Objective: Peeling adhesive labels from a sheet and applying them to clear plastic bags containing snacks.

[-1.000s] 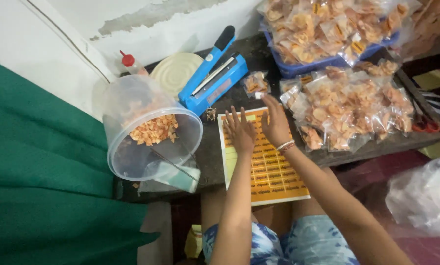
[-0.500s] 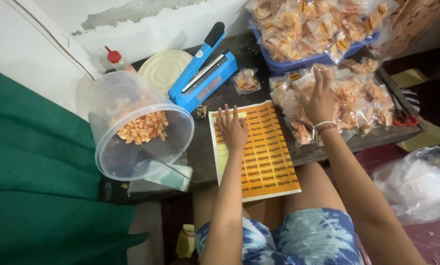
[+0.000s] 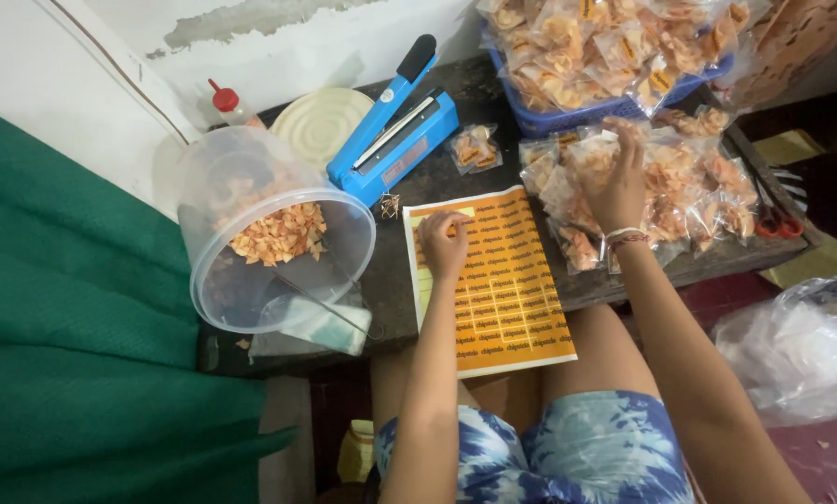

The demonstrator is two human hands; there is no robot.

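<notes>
Orange stickers fill a flat yellow paper sticker sheet [image 3: 493,280] that lies on the dark table [image 3: 409,280] and hangs over its near edge, above the person's lap. The left hand [image 3: 444,241] rests on the top left part of the sheet. Its fingers [image 3: 451,227] are curled in and pressed together, and the tips pinch at one small sticker near the top edge. The sheet lies right under these fingers and spreads out below and to the right of them.

The right hand [image 3: 614,177] is well apart from the sheet, up on a pile of small clear plastic bags of orange snacks [image 3: 680,187]. Its fingers are bent down over one bag in the pile, touching it. I cannot tell if they grip it tight.

Just above the sheet sits a blue bag sealer with a black handle [image 3: 395,126]. To the left, a big clear plastic tub [image 3: 269,233] lies tipped on its side with orange snacks in it. Behind the pile stands a blue basket [image 3: 614,93] full of more bags. Green cloth [image 3: 73,355] hangs at the far left.
</notes>
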